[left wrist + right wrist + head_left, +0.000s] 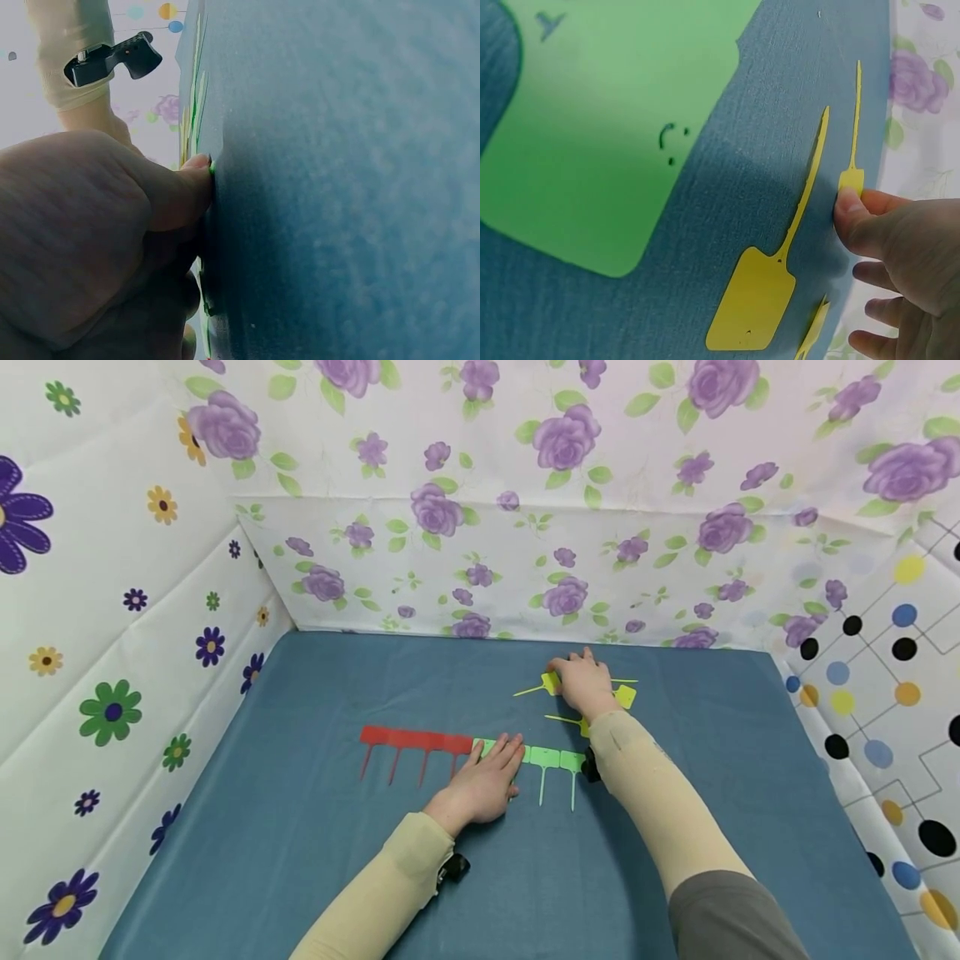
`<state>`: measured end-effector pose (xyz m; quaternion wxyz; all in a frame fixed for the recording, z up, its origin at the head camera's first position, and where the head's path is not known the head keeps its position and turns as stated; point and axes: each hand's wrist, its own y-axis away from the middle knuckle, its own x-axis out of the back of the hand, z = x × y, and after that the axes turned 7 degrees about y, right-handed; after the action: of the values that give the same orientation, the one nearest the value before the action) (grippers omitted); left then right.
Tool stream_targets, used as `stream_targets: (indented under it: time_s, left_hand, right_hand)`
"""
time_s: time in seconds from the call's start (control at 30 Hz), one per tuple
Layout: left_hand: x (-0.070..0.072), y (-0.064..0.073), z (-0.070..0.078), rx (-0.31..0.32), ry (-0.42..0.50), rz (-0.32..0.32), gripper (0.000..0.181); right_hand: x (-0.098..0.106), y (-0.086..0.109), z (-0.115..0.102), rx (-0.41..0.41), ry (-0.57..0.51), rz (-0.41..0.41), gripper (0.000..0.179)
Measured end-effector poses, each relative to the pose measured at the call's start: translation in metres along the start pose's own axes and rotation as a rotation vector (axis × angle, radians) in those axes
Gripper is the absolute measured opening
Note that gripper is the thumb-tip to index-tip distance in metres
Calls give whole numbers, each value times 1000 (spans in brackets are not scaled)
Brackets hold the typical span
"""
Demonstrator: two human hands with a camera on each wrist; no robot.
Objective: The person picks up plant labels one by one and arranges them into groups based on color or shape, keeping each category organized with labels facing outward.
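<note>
My left hand (483, 785) lies over the row of green cable tie tags (545, 757), its fingers extended and pressing on them. Directly left of these, red cable tie tags (416, 739) form the same line, their thin tails towards me. Farther back, my right hand (587, 685) pinches the head of a yellow cable tie tag (851, 180) between thumb and index finger, close over the cloth. Another yellow tag (754, 300) lies nearer the green row, and one more yellow tag (625, 697) is right of the hand. The right hand partly hides the yellow group.
A blue cloth (300, 827) covers the table. Floral sheets stand at the back (480, 568) and left (112, 718), and a dotted sheet (885, 727) at the right. A small black wrist camera (453, 867) sits on the left sleeve.
</note>
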<state>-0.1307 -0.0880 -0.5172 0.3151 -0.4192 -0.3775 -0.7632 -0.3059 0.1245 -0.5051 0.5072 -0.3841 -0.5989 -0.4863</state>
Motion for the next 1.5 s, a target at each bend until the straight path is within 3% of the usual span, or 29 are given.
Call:
stream_targets:
  time_s: [0.37,1.07,1.3,1.5]
  left_hand:
    - [1,0,1,3,-38,4,70]
    - [2,0,2,4,-27,-4,70]
    - [2,2,2,-4,-27,3,69]
    - [1,2,0,-4,-6,-3,71]
  right_hand:
    - [2,0,0,-12,-9,-18,46]
    - [5,2,-1,0,-23,-4,46]
    - [4,2,5,38,-93,28,36]
    - [0,4,16,105,-59,18,41]
